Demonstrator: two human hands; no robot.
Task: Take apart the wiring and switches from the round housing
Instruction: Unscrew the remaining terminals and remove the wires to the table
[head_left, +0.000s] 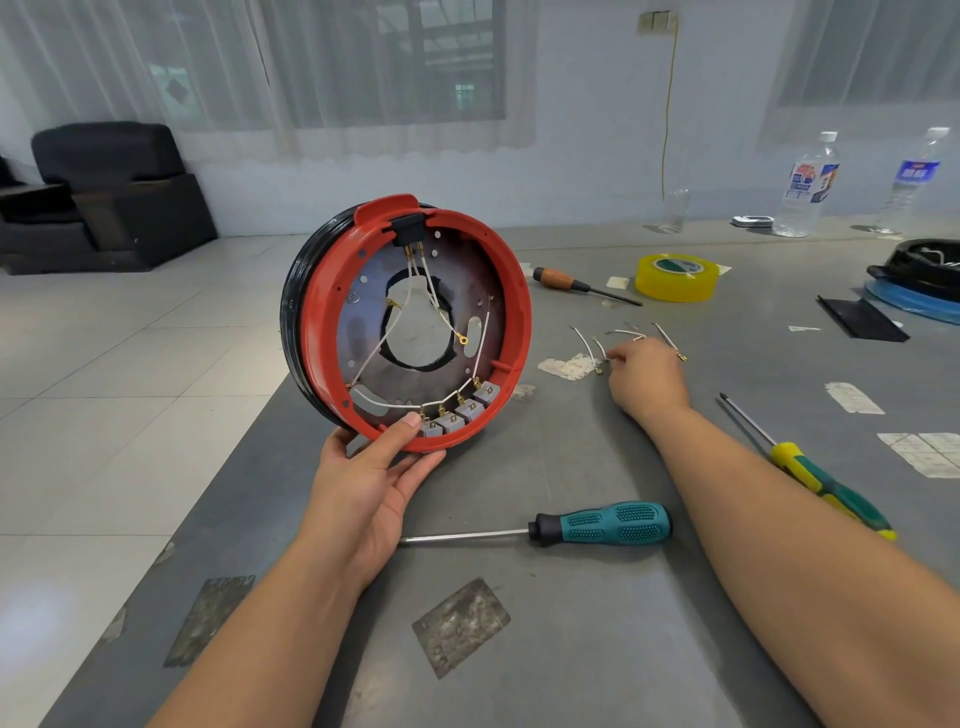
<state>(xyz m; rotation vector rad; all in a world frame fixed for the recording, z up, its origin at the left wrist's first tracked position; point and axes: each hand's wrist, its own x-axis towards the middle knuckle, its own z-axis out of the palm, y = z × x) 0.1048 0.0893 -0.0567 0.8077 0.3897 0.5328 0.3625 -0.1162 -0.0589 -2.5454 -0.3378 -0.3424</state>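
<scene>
Black tray: cut off by right edge. Right hand: fingertips hidden behind knuckles; grip on loose wires unclear. Bottle labels: print too small to read.

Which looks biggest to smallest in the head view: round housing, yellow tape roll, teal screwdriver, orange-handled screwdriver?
1. round housing
2. teal screwdriver
3. and 4. orange-handled screwdriver and yellow tape roll: too alike to rank; both lie farther from the camera.
</scene>
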